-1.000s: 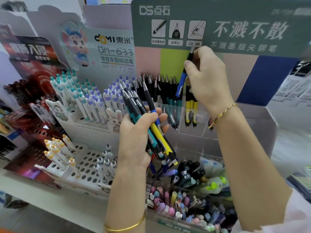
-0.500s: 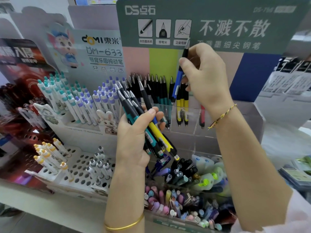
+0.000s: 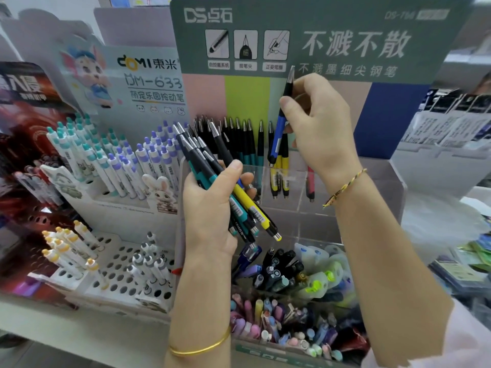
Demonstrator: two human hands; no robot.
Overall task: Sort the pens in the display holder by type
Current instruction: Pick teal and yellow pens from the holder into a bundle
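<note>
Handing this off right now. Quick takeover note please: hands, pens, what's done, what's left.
Left hand: grips a mixed bundle of pens in teal, yellow, blue and black.
Right hand: pinches one blue pen, roughly upright, its lower end just above the yellow pens in the clear holder.
Done: teal pens stand together at the holder's left, two yellow pens next to them, one red pen further right.
Left: place the blue pen, probably in a section of its own, then sort the bundle by type.
</note>
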